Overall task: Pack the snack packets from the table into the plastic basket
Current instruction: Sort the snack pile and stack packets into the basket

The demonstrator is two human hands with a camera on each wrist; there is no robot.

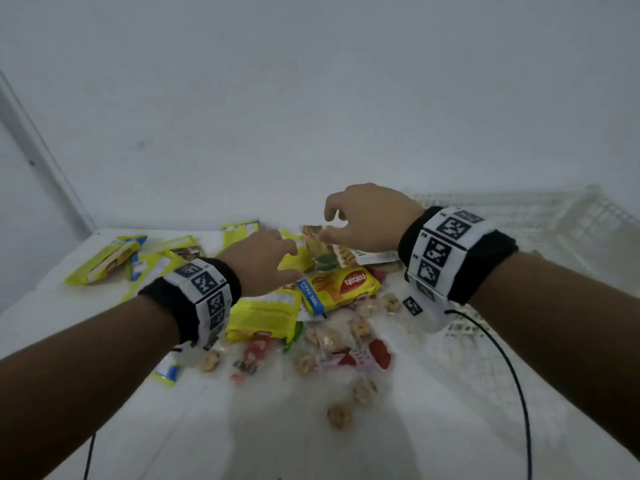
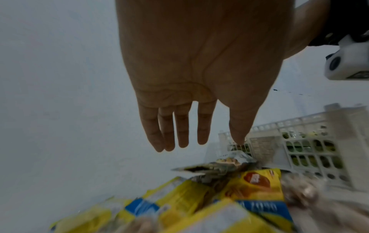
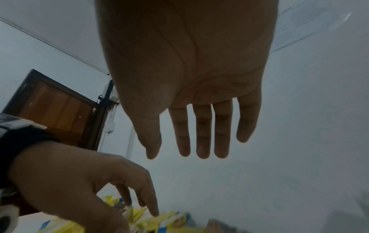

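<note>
Snack packets [image 1: 343, 285] are heaped on the white table [image 1: 398, 445], nearest the viewer. Above the heap, the left hand [image 1: 258, 263] and the right hand [image 1: 367, 220] are held with fingers straight, nothing gripped. Farther right, the plastic basket [image 1: 540, 216] is set, with packets seen through its lattice.
</note>
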